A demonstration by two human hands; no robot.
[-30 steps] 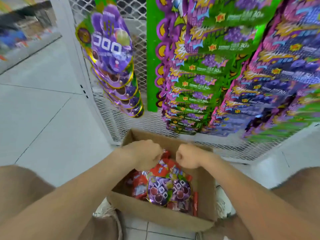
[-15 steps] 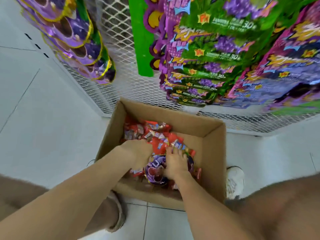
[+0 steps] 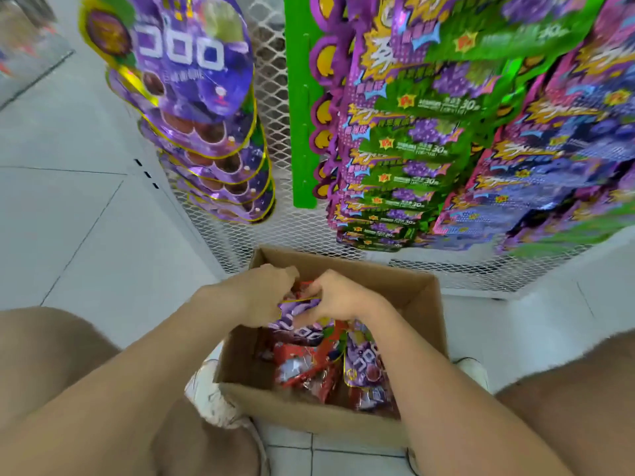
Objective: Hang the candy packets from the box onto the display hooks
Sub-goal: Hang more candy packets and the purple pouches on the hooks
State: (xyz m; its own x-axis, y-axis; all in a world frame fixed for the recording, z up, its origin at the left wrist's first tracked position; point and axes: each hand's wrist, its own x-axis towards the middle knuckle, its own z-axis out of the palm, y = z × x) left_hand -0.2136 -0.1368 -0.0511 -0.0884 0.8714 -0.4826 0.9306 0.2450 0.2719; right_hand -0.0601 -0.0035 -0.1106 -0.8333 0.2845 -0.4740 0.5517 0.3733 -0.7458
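An open cardboard box (image 3: 424, 304) sits on the floor between my knees, below a white mesh display rack (image 3: 275, 97). Red packets (image 3: 302, 365) and purple packets (image 3: 364, 364) lie inside it. Both hands are over the box's far half, gripping the top of one purple candy packet (image 3: 299, 324). My left hand (image 3: 264, 293) pinches its upper left edge; my right hand (image 3: 338, 298) holds its upper right. A column of round purple packets (image 3: 206, 132) hangs on the rack at the left.
Green and purple packets (image 3: 405, 149) and pink-purple packets (image 3: 549, 149) hang in dense columns at centre and right. A green strip (image 3: 299, 132) hangs between columns. White tiled floor (image 3: 86, 218) spreads to the left. My white shoes (image 3: 213, 400) flank the box.
Both hands rose from deep among the packets and now hold a purple packet lifted above the pile. The view tilted up, showing more of the rack.
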